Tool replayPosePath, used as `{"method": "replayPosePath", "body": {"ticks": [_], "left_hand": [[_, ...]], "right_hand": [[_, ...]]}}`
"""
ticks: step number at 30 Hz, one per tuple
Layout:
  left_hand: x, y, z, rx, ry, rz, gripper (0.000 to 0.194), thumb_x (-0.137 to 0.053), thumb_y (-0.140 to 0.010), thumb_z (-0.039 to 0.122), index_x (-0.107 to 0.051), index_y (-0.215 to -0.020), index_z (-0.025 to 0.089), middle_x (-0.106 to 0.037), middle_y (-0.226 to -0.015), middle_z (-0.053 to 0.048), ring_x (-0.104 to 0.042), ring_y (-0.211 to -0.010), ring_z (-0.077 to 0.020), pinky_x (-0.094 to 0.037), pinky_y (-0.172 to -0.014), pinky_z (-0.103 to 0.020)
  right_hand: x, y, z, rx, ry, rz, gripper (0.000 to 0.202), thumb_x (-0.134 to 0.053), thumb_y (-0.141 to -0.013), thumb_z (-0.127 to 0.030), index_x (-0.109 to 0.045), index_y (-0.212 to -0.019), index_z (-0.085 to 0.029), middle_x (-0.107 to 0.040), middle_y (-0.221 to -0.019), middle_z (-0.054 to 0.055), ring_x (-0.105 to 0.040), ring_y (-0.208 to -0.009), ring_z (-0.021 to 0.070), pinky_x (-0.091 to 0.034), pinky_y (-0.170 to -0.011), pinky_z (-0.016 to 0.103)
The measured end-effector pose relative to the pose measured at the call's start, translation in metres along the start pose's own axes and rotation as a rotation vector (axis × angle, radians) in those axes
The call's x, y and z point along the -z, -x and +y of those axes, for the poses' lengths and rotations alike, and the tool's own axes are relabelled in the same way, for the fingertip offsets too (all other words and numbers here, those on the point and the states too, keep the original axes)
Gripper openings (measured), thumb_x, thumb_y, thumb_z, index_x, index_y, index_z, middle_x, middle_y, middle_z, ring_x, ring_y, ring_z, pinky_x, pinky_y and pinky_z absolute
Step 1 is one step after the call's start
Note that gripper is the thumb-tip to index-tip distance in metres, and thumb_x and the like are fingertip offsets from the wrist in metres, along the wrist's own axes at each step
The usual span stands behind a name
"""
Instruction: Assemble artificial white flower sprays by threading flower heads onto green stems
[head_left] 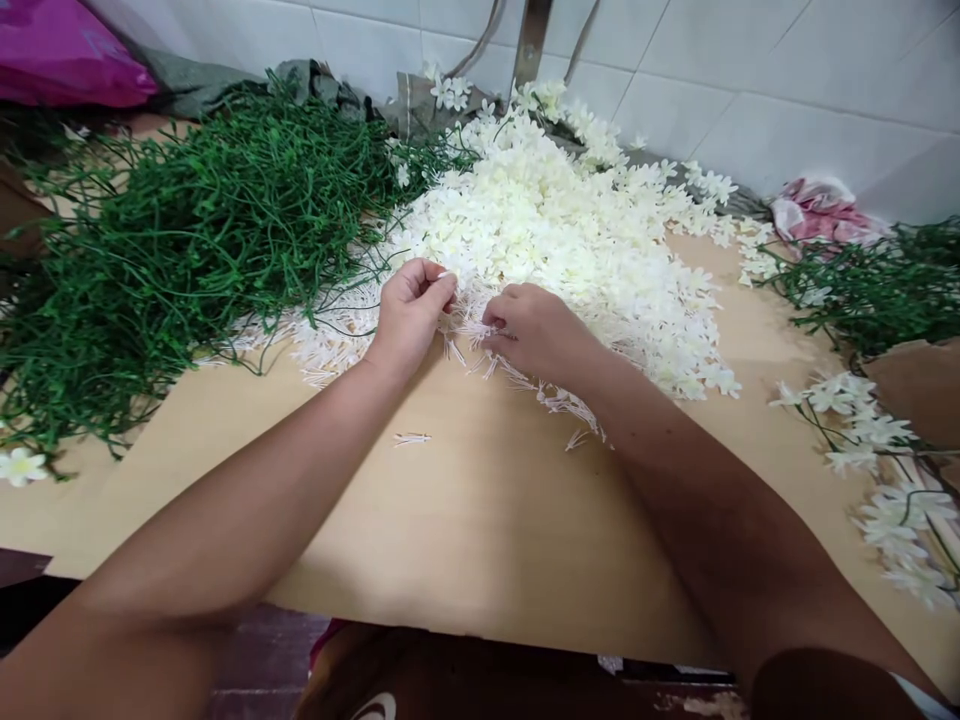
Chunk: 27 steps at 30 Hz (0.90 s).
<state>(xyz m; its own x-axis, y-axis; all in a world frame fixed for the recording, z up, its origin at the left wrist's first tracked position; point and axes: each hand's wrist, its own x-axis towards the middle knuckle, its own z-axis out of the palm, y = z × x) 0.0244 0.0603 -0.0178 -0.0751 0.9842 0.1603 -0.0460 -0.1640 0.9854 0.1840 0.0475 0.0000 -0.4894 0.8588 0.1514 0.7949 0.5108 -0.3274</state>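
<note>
My left hand (409, 315) is closed in a pinch at the near edge of the pile of white artificial flowers (555, 215). Something small and pale shows at its thumb tip, too small to name. Close by on the right, my right hand (538, 330) has its curled fingers in the thin white stamens (474, 328), thumb and forefinger drawn together on some of them. More stamens (345, 312) lie loose left of and below the hands. A few stray stamens (412, 438) rest on the tan board (450, 530).
A big heap of green plastic stems (247, 200) covers the left side. At the right are more green stems (892, 285) and finished-looking flower sprays (862, 420). A pink bag (71, 55), a red-and-white plastic bag (825, 212) and a tiled wall (720, 70) stand behind.
</note>
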Motion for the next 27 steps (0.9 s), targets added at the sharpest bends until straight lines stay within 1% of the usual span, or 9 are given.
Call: {"method": "replayPosePath", "body": {"ticks": [2, 4, 7, 9, 12, 15, 19, 22, 27], "left_hand": [[0.0, 0.0, -0.002, 0.006, -0.019, -0.018, 0.018, -0.053, -0.075, 0.008, -0.046, -0.062, 0.019, -0.048, -0.053, 0.006, -0.041, -0.05, -0.0062, -0.037, -0.055, -0.019], [0.0, 0.0, -0.005, 0.001, -0.037, -0.039, 0.017, -0.054, -0.075, 0.008, -0.046, -0.063, 0.018, -0.047, -0.054, 0.006, -0.042, -0.052, -0.0064, -0.035, -0.054, -0.02], [0.001, 0.001, -0.007, 0.002, -0.074, -0.061, 0.016, -0.056, -0.075, 0.01, -0.047, -0.063, 0.018, -0.047, -0.056, 0.005, -0.043, -0.054, -0.007, -0.033, -0.055, -0.021], [0.001, 0.001, -0.007, 0.008, -0.111, -0.079, 0.015, -0.057, -0.075, 0.012, -0.048, -0.064, 0.018, -0.046, -0.056, 0.005, -0.042, -0.054, -0.0075, -0.033, -0.055, -0.022], [0.002, 0.002, -0.006, 0.019, -0.157, -0.115, 0.013, -0.058, -0.073, 0.014, -0.049, -0.064, 0.018, -0.045, -0.055, 0.004, -0.043, -0.054, -0.0085, -0.032, -0.055, -0.024], [0.001, 0.004, -0.006, 0.031, -0.183, -0.14, 0.013, -0.059, -0.072, 0.014, -0.05, -0.064, 0.018, -0.045, -0.055, 0.004, -0.042, -0.053, -0.0089, -0.032, -0.053, -0.024], [0.001, 0.005, -0.006, 0.023, -0.212, -0.157, 0.015, -0.059, -0.072, 0.014, -0.049, -0.062, 0.019, -0.045, -0.054, 0.004, -0.04, -0.052, -0.0085, -0.029, -0.051, -0.025], [0.001, 0.005, -0.005, 0.033, -0.214, -0.157, 0.016, -0.059, -0.072, 0.013, -0.049, -0.061, 0.019, -0.044, -0.053, 0.005, -0.039, -0.051, -0.008, -0.029, -0.05, -0.024], [-0.001, 0.009, -0.001, 0.029, 0.009, -0.235, 0.009, -0.065, -0.069, 0.017, -0.056, -0.067, 0.017, -0.051, -0.062, 0.005, -0.044, -0.056, -0.0062, -0.037, -0.056, -0.022]], "right_hand": [[-0.003, -0.001, -0.001, 0.002, 0.097, -0.012, 0.008, -0.055, -0.078, -0.01, -0.061, -0.076, -0.014, -0.059, -0.082, 0.009, -0.051, -0.083, 0.0207, -0.039, -0.075, 0.034], [-0.001, -0.001, 0.0, -0.01, 0.06, 0.029, 0.01, -0.054, -0.077, -0.007, -0.06, -0.075, -0.015, -0.058, -0.081, 0.008, -0.05, -0.081, 0.0193, -0.039, -0.075, 0.032], [0.009, -0.001, 0.005, -0.037, -0.135, 0.136, 0.01, -0.062, -0.072, -0.008, -0.057, -0.072, -0.016, -0.056, -0.081, 0.005, -0.049, -0.075, 0.0152, -0.04, -0.071, 0.03], [0.016, -0.001, 0.009, -0.089, -0.292, 0.165, 0.015, -0.068, -0.069, -0.013, -0.054, -0.069, -0.018, -0.055, -0.076, 0.002, -0.047, -0.068, 0.0126, -0.04, -0.066, 0.029], [0.022, -0.001, 0.013, -0.192, -0.537, 0.137, 0.021, -0.072, -0.067, -0.02, -0.051, -0.067, -0.019, -0.051, -0.064, -0.001, -0.044, -0.059, 0.0104, -0.038, -0.059, 0.029], [0.023, -0.002, 0.017, -0.235, -0.719, 0.116, 0.017, -0.07, -0.07, -0.019, -0.053, -0.07, -0.019, -0.05, -0.061, -0.002, -0.044, -0.057, 0.0094, -0.038, -0.056, 0.028], [0.022, -0.004, 0.019, -0.264, -0.764, 0.122, 0.014, -0.067, -0.071, -0.017, -0.058, -0.081, -0.02, -0.049, -0.062, -0.003, -0.043, -0.056, 0.008, -0.037, -0.053, 0.026], [0.022, -0.004, 0.018, -0.262, -0.802, 0.13, 0.014, -0.069, -0.07, -0.017, -0.057, -0.077, -0.019, -0.051, -0.062, -0.003, -0.047, -0.055, 0.0079, -0.041, -0.054, 0.027], [0.02, -0.005, 0.016, -0.264, -0.94, 0.052, 0.02, -0.074, -0.067, -0.026, -0.055, -0.069, -0.019, -0.056, -0.059, -0.001, -0.056, -0.058, 0.011, -0.048, -0.06, 0.031]]}}
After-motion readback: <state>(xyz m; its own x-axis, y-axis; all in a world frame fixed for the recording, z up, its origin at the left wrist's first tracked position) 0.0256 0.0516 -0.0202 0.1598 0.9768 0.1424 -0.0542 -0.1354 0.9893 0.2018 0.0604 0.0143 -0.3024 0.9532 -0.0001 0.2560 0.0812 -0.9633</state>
